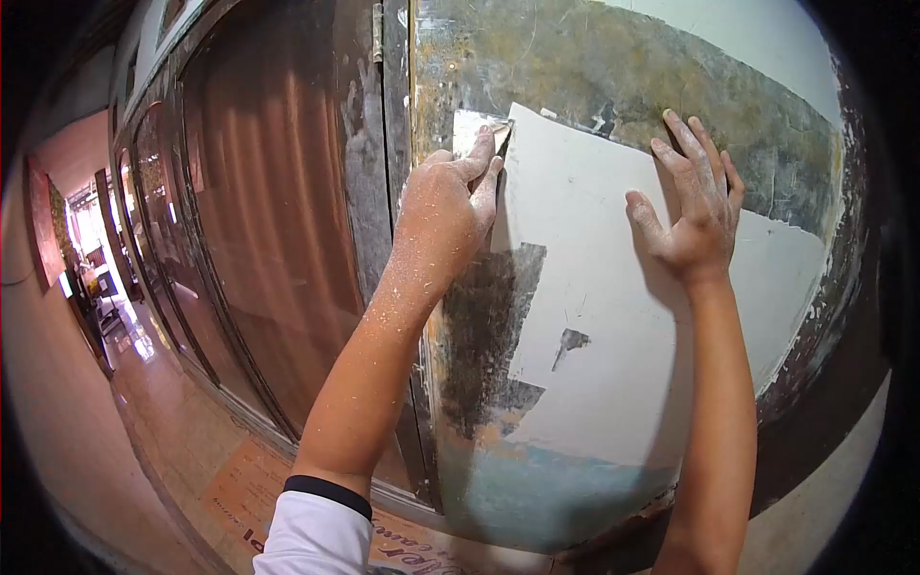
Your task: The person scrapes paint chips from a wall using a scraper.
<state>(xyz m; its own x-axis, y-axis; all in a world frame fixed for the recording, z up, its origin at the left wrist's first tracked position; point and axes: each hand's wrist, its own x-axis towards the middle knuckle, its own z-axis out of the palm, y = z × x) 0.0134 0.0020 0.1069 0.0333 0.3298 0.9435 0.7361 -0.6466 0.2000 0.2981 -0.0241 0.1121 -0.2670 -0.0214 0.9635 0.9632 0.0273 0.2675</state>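
Observation:
My left hand [446, 196], dusted with pale powder, is closed on a thin flat scraper [500, 128] at the upper left edge of the white paint [594, 287]. Its index finger presses along the blade, and the rest of the tool is hidden by the hand. My right hand [695, 216] rests spread on the wall, fingertips on the bare grey-brown surface [613, 72] and thumb over the white paint. Flakes cling to my left forearm. A small grey bare patch [572, 342] breaks the white coat below.
A dark wooden door frame [364, 134] with a hinge stands left of the wall section. Glass panes with a brown curtain [273, 211] behind them run along that side. Printed cardboard [254, 489] lies on the tiled floor. Pale green paint [565, 489] shows low on the wall.

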